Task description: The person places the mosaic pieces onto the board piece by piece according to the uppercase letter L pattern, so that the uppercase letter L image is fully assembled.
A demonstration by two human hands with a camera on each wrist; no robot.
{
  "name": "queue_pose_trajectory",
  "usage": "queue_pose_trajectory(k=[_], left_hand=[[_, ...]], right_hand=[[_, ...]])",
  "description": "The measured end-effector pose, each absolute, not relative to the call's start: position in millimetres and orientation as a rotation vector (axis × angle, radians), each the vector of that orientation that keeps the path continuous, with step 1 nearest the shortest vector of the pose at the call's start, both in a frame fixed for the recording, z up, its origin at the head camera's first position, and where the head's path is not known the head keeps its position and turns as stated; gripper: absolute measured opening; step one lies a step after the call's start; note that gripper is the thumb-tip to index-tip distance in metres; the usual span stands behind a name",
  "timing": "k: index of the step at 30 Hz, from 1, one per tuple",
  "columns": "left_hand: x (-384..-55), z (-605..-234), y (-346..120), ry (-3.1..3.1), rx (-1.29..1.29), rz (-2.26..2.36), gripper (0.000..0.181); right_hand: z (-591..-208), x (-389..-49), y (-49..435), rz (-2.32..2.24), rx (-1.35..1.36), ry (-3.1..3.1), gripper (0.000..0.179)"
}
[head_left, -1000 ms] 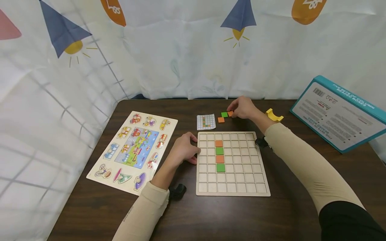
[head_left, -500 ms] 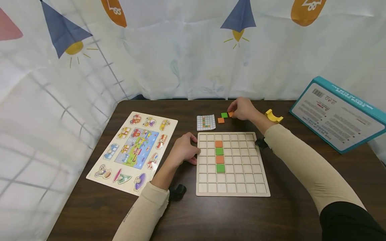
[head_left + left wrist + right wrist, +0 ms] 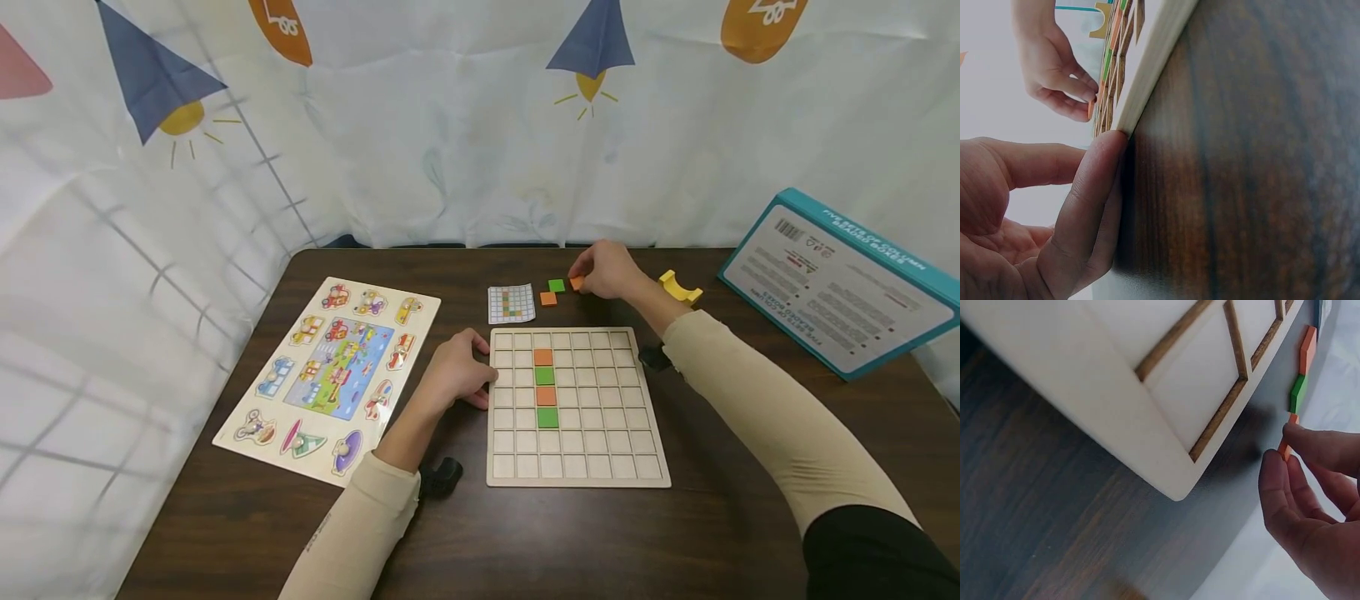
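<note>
Your right grip (image 3: 609, 268) pinches an orange tile (image 3: 577, 284) near the desk's (image 3: 600, 542) far edge; best lift it straight, sparing the green tile (image 3: 556, 286) just beside. Relaxed left grip (image 3: 455, 371) touches the board's (image 3: 600, 443) left edge; light pressure should steady it.

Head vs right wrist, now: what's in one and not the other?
Head only: left hand, picture puzzle, pattern card, yellow piece, teal box, the board's four set tiles.
Right wrist only: the palm side of the right hand.
Both: that hand holding an orange tile, a green tile nearby, the grid board.
</note>
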State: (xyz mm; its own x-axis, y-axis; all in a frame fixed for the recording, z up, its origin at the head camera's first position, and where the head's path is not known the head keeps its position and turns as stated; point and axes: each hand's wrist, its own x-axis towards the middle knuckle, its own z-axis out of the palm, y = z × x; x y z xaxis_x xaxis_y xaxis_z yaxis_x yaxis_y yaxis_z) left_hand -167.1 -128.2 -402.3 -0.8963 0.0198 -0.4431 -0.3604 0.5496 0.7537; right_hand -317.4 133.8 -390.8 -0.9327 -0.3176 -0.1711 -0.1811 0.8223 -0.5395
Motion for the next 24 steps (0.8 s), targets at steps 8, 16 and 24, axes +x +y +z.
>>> queue_pose_trajectory(k=[8,16,24], left_hand=[[-167,-402,-129,2.386,-0.278,1.283,0.036],[-167,-402,-129,2.392,-0.275,1.281,0.036],[-167,-402,-129,2.386,-0.284,1.28,0.036]], right_hand=[[-389,-312,136,-0.794,-0.319,2.761,0.023],[-390,-306,140,-0.819,-0.331,2.771,0.021],[-390,-296,145,-0.882,-0.304,2.739,0.021]])
